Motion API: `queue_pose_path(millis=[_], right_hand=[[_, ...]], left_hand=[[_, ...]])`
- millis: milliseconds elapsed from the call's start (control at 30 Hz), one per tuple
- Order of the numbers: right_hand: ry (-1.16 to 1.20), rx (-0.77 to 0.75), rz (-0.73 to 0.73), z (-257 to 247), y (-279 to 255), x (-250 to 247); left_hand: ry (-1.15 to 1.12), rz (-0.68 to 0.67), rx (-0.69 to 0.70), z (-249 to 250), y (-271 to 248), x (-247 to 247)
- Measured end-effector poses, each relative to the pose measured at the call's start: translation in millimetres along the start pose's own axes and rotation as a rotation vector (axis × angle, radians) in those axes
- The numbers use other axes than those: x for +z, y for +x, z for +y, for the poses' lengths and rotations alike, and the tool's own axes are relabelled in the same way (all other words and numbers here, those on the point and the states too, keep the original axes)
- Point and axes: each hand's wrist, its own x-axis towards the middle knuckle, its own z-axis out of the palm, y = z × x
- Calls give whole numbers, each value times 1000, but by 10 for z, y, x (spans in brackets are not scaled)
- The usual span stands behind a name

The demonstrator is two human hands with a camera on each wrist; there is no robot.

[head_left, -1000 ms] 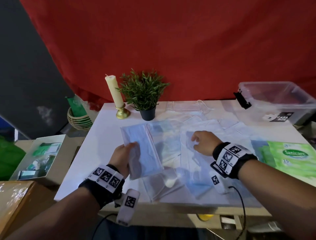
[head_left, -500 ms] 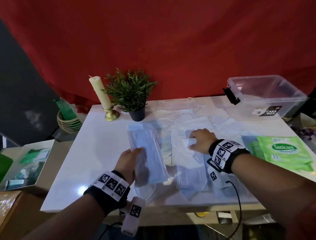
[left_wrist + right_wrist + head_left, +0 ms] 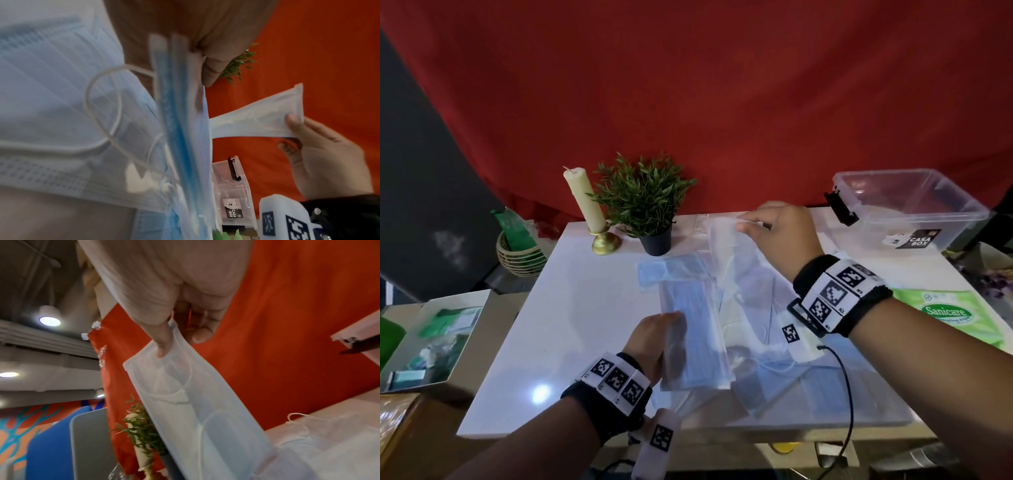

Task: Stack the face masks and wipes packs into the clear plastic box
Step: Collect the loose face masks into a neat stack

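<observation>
- My left hand [image 3: 654,337] grips a stack [image 3: 693,337] of masks, edges squared, so each new one lands flat on it.
- My right hand [image 3: 779,233] pinches one mask [image 3: 726,253] by its short end, lifted clear of the loose masks [image 3: 763,301] on the bench [image 3: 571,308], I judge to add it to the stack.
- The box [image 3: 909,205] waits open at 2 o'clock; the wipes [image 3: 948,315] lie at 3 o'clock, untouched.
</observation>
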Motion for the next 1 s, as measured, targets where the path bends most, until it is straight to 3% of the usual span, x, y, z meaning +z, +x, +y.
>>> queue_pose_path(millis=[133,267,367,467,600,733,900,1000], right_hand=[[-10,-295,36,-151,-254,52],[-77,-487,-144,-61,-695,202],[-83,-568,-271,80,-999,311],[-79,-637,-297,158,-1173,351],[-91,-723,-308,155,-1235,327],[-120,-773,-284,159,-1259,313],[-119,-814,-379,173,-1223,389],[-85,-607,-460,189,-1146,337]], left_hand=[[-116,-62,-50,3,28,103],[-91,-98,14,57,9,160],[-133,-191,33,126,-36,173],[-232,-211,2,169,-9,161],[-186,-144,-12,158,37,142],[-152,-66,8,96,134,110],[-77,-133,49,90,105,133],[37,-30,106,94,159,62]])
